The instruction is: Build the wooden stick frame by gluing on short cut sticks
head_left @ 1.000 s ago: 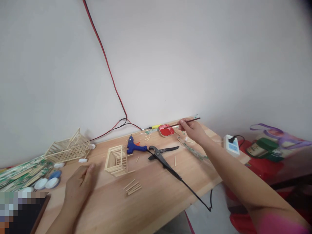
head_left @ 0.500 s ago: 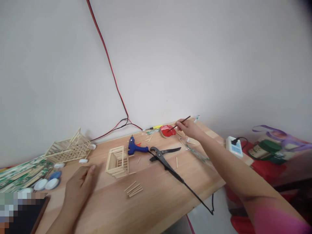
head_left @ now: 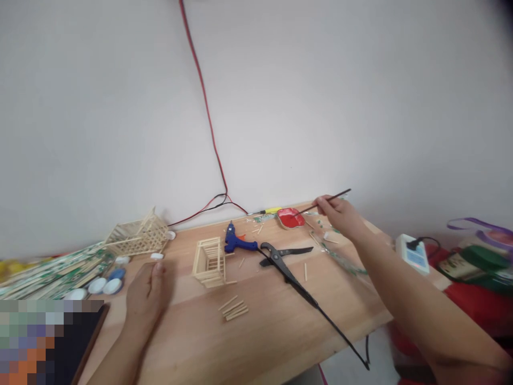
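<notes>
In my right hand (head_left: 336,214), closed in a pinch, is a thin dark paintbrush (head_left: 340,194). Its lower end dips into a small wavy-edged dish (head_left: 291,223) with red paint inside. My left hand (head_left: 146,286) rests on the wooden table as a loose fist, thumb on top, and nothing shows sticking out of it. To its right stands a small open frame of wooden sticks (head_left: 209,264). Several short cut sticks (head_left: 234,308) lie nearer me. A blue glue gun (head_left: 239,244) and black-handled cutters (head_left: 280,259) lie at the middle of the table.
A larger stick lattice (head_left: 138,235) stands at the back left beside wrapped stick bundles (head_left: 52,270). White and blue caps (head_left: 113,286) lie near a dark tablet-like panel (head_left: 82,326). A white power strip (head_left: 412,254) is at the right edge. A yellow-handled tool (head_left: 273,210) lies along the wall.
The view has turned a little left, so everything sits further right. The brush still reaches into the red dish from my right hand. My left hand stays closed on the table.
</notes>
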Action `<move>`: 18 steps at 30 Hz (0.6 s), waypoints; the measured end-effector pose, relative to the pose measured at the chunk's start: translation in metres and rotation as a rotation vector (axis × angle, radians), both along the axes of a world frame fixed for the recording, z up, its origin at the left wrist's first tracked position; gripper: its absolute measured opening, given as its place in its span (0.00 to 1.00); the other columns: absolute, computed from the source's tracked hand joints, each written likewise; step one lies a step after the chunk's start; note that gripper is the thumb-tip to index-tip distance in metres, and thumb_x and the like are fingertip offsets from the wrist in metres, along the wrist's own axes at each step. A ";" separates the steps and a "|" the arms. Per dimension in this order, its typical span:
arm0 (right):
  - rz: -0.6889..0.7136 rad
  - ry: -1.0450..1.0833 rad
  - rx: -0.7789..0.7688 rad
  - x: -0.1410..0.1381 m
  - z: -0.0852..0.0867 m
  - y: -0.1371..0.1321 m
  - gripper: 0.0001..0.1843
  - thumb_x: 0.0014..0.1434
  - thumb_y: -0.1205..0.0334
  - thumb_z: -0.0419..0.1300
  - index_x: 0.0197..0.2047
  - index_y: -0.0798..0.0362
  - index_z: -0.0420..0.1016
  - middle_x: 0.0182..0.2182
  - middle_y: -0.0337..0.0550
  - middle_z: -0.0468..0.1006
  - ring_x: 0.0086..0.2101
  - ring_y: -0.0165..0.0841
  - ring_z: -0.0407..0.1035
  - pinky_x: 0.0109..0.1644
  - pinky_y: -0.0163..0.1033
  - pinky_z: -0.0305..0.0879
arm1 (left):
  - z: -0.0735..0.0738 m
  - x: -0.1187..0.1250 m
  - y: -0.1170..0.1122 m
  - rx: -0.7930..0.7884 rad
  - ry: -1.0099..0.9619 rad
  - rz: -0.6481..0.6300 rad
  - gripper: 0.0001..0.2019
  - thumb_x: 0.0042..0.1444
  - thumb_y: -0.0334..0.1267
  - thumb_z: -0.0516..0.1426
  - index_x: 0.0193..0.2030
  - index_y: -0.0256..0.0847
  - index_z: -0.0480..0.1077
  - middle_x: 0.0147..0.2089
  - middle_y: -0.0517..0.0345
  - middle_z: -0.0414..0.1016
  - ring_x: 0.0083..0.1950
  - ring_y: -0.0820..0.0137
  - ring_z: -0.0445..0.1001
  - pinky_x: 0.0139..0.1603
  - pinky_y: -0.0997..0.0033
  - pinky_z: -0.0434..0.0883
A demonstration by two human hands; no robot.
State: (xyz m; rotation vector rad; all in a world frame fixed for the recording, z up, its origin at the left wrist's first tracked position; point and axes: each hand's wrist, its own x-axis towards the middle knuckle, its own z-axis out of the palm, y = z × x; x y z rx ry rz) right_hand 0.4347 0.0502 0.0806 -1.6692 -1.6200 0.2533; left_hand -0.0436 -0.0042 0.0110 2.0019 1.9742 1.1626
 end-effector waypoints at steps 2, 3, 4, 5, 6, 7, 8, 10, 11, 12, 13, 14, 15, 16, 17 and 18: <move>0.001 -0.041 -0.020 0.004 -0.004 -0.001 0.23 0.59 0.44 0.50 0.33 0.53 0.76 0.27 0.44 0.76 0.31 0.36 0.70 0.34 0.37 0.62 | -0.001 0.001 -0.001 0.035 -0.016 -0.008 0.17 0.62 0.46 0.42 0.28 0.41 0.63 0.28 0.56 0.68 0.32 0.66 0.67 0.34 0.68 0.62; -0.017 -0.049 0.002 0.006 -0.006 -0.001 0.23 0.60 0.44 0.49 0.34 0.53 0.76 0.27 0.45 0.77 0.31 0.37 0.71 0.35 0.38 0.63 | -0.001 0.001 -0.002 0.048 -0.027 -0.018 0.17 0.63 0.45 0.42 0.28 0.41 0.63 0.28 0.56 0.67 0.32 0.67 0.67 0.34 0.68 0.62; -0.017 -0.057 0.027 0.007 -0.008 -0.001 0.23 0.61 0.45 0.47 0.36 0.52 0.76 0.29 0.46 0.77 0.33 0.37 0.71 0.36 0.39 0.63 | -0.002 0.002 -0.002 0.055 -0.039 -0.028 0.17 0.63 0.45 0.43 0.28 0.40 0.63 0.28 0.57 0.67 0.33 0.67 0.67 0.34 0.68 0.62; -0.006 -0.078 0.023 0.009 -0.009 -0.002 0.21 0.62 0.46 0.48 0.37 0.52 0.75 0.31 0.47 0.77 0.34 0.38 0.71 0.37 0.39 0.63 | -0.002 0.002 -0.003 0.061 -0.052 -0.033 0.16 0.63 0.44 0.43 0.29 0.40 0.63 0.28 0.57 0.67 0.33 0.67 0.67 0.35 0.69 0.62; 0.008 -0.116 -0.009 0.009 -0.011 -0.002 0.19 0.61 0.47 0.49 0.36 0.51 0.74 0.32 0.48 0.78 0.36 0.39 0.72 0.39 0.40 0.63 | -0.003 0.002 -0.003 0.063 -0.062 -0.038 0.16 0.63 0.44 0.43 0.29 0.40 0.62 0.28 0.57 0.67 0.33 0.68 0.67 0.35 0.69 0.62; 0.007 -0.145 -0.031 0.009 -0.011 -0.002 0.17 0.61 0.49 0.50 0.35 0.51 0.74 0.33 0.49 0.78 0.37 0.39 0.72 0.40 0.40 0.63 | -0.003 0.002 -0.003 0.064 -0.071 -0.043 0.16 0.63 0.44 0.43 0.28 0.40 0.62 0.28 0.57 0.66 0.33 0.68 0.66 0.35 0.69 0.62; -0.002 -0.168 -0.052 0.009 -0.011 -0.002 0.15 0.61 0.51 0.51 0.35 0.51 0.73 0.33 0.50 0.78 0.37 0.39 0.72 0.41 0.41 0.63 | -0.003 0.002 -0.003 0.066 -0.079 -0.048 0.16 0.64 0.43 0.43 0.28 0.40 0.62 0.28 0.58 0.66 0.33 0.68 0.66 0.35 0.69 0.62; -0.018 -0.189 -0.087 0.006 -0.009 -0.002 0.12 0.60 0.54 0.52 0.35 0.50 0.72 0.33 0.50 0.79 0.37 0.40 0.72 0.42 0.41 0.62 | -0.004 0.002 -0.003 0.070 -0.091 -0.065 0.15 0.64 0.43 0.44 0.28 0.40 0.62 0.28 0.58 0.65 0.33 0.68 0.66 0.35 0.69 0.62; -0.026 -0.185 -0.094 0.005 -0.007 -0.002 0.10 0.60 0.55 0.52 0.36 0.50 0.72 0.32 0.50 0.79 0.37 0.40 0.72 0.41 0.42 0.62 | -0.004 0.002 -0.003 0.071 -0.096 -0.071 0.15 0.64 0.43 0.44 0.28 0.40 0.62 0.28 0.58 0.65 0.33 0.68 0.66 0.35 0.69 0.62; -0.035 -0.173 -0.092 0.003 -0.005 -0.002 0.09 0.59 0.55 0.53 0.35 0.49 0.72 0.32 0.50 0.79 0.36 0.40 0.72 0.41 0.42 0.62 | -0.005 0.002 -0.002 0.073 -0.101 -0.073 0.15 0.64 0.42 0.44 0.29 0.40 0.62 0.28 0.59 0.64 0.32 0.69 0.65 0.35 0.69 0.62; -0.049 -0.143 -0.072 0.003 -0.003 -0.003 0.09 0.59 0.55 0.53 0.35 0.49 0.71 0.32 0.49 0.78 0.36 0.40 0.72 0.41 0.42 0.62 | -0.005 0.002 -0.002 0.078 -0.104 -0.073 0.15 0.64 0.42 0.44 0.29 0.40 0.62 0.28 0.59 0.64 0.32 0.69 0.65 0.35 0.69 0.62; -0.068 -0.105 -0.043 0.003 -0.001 -0.003 0.09 0.60 0.55 0.52 0.35 0.48 0.71 0.31 0.49 0.78 0.35 0.39 0.72 0.40 0.42 0.62 | -0.004 0.002 -0.003 0.088 -0.108 -0.071 0.15 0.64 0.42 0.45 0.29 0.40 0.62 0.28 0.59 0.64 0.32 0.69 0.65 0.35 0.69 0.62; -0.097 -0.069 -0.021 0.003 0.001 -0.003 0.09 0.60 0.55 0.52 0.35 0.48 0.72 0.30 0.48 0.78 0.34 0.38 0.72 0.40 0.42 0.62 | -0.004 0.001 -0.003 0.102 -0.111 -0.070 0.14 0.64 0.42 0.45 0.29 0.41 0.62 0.29 0.58 0.65 0.33 0.69 0.66 0.36 0.69 0.62; -0.133 -0.044 -0.015 0.004 0.003 -0.003 0.09 0.59 0.56 0.53 0.34 0.47 0.72 0.29 0.47 0.78 0.32 0.38 0.71 0.39 0.43 0.62 | -0.002 0.001 -0.003 0.124 -0.115 -0.066 0.14 0.63 0.42 0.47 0.28 0.41 0.62 0.30 0.58 0.66 0.35 0.69 0.66 0.37 0.69 0.62; -0.168 -0.022 -0.026 0.004 0.004 -0.003 0.08 0.58 0.57 0.54 0.32 0.47 0.72 0.27 0.47 0.77 0.31 0.38 0.70 0.38 0.43 0.61 | 0.002 0.000 -0.004 0.151 -0.119 -0.052 0.13 0.63 0.42 0.48 0.28 0.41 0.62 0.31 0.58 0.67 0.36 0.69 0.67 0.38 0.69 0.63; -0.199 0.002 -0.040 0.005 0.005 -0.002 0.07 0.57 0.58 0.56 0.30 0.47 0.73 0.26 0.46 0.77 0.29 0.37 0.70 0.37 0.44 0.60 | 0.006 -0.002 -0.004 0.181 -0.118 -0.029 0.12 0.62 0.42 0.50 0.28 0.41 0.61 0.32 0.58 0.68 0.37 0.69 0.67 0.39 0.70 0.63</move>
